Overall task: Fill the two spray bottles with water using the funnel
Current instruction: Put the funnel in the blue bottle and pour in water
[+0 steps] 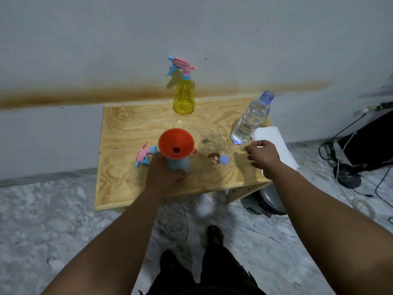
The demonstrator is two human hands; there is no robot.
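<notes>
A: What sits nearest, low in the frame?

B: The left hand (pixel 163 175), fingers curled round a pale blue plastic spray bottle (pixel 177 163) at the centre of the grained plywood desk (pixel 119 188). An orange cone-shaped funnel (pixel 176 143) stands in its neck.

A: And the right hand (pixel 262 155)?

B: Right of centre, hovering, fingers loosely bent, holding nothing.

A: Loose pieces?

B: 2: a pink-and-blue trigger head (pixel 144 156) lying left of the funnel, and a small round blue cap (pixel 224 160) between the hands.

A: Farther back?

B: A ribbed clear water bottle (pixel 251 120), uncapped, upper right beside white paper (pixel 274 139). Farthest, upper centre against the wall, a translucent yellow spray bottle (pixel 184 99) with its trigger fitted.
</notes>
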